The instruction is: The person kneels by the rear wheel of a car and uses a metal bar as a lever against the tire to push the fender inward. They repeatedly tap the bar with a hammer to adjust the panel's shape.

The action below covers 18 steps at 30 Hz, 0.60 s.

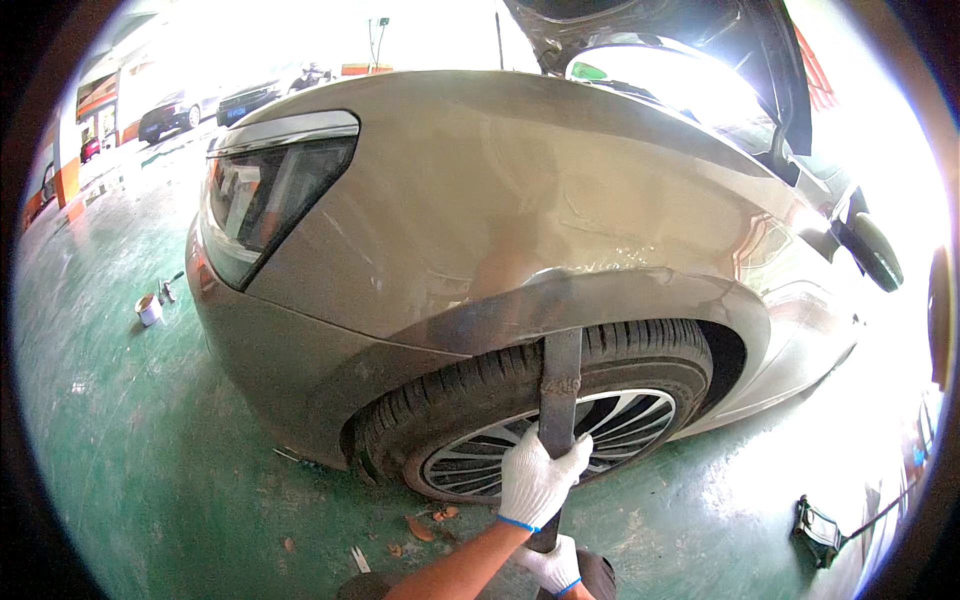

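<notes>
A long, flat, dark metal bar stands nearly upright in front of the front wheel of a bronze-coloured car. Its upper end reaches the wheel-arch lip, between the tyre and the fender; the very tip is hidden. My left hand, in a white knit glove with a blue cuff, is closed around the bar's middle. Lower down, my right hand, gloved the same way, grips the bar near its bottom end. Scuffs and a whitish rough patch mark the fender just above the arch.
The hood is raised. Left of the wheel is the headlight. A small white tub stands on the green floor. A lamp-like device with a cable lies at right. Dry leaves lie below the tyre.
</notes>
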Motion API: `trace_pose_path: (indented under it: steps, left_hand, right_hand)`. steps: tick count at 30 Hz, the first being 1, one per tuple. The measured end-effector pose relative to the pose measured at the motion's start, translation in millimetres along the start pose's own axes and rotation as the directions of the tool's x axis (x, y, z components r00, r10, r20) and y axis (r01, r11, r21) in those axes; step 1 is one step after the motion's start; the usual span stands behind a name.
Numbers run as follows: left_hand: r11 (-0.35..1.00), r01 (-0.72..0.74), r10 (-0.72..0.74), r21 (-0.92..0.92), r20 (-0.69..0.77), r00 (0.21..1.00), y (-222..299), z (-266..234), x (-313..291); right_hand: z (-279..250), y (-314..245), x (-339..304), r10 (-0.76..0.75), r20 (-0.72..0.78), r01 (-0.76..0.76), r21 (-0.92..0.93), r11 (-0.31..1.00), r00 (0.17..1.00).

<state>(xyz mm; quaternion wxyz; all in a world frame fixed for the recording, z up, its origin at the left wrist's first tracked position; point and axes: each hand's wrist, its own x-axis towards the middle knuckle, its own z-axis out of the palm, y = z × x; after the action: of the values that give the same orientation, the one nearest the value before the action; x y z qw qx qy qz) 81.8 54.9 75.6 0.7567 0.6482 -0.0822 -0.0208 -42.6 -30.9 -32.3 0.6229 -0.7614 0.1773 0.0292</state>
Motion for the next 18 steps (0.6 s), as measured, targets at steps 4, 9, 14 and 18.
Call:
trace_pose_path:
  steps: [4,9,14,18]
  left_hand:
    - [0.999,0.004,-0.005,-0.033,-0.013,1.000,2.0,-0.5,-0.2]
    - [0.996,-0.080,0.082,0.035,-0.060,0.995,-12.5,2.4,5.2]
    - [0.998,-0.045,0.043,-0.045,-0.030,0.999,-9.9,3.1,1.0]
    - [0.996,-0.051,0.048,-0.076,-0.037,0.998,-18.5,5.0,-0.2]
  right_hand:
    - [-2.9,22.3,14.4,-0.069,0.010,0.069,-0.107,0.992,0.998]
    - [-2.9,29.5,28.5,-0.209,0.002,0.205,-0.222,0.953,0.978]
    - [-6.4,26.0,14.5,-0.183,0.055,0.189,-0.150,0.970,0.982]
    - [-2.8,13.0,4.4,-0.023,0.044,0.025,-0.040,0.999,0.999]
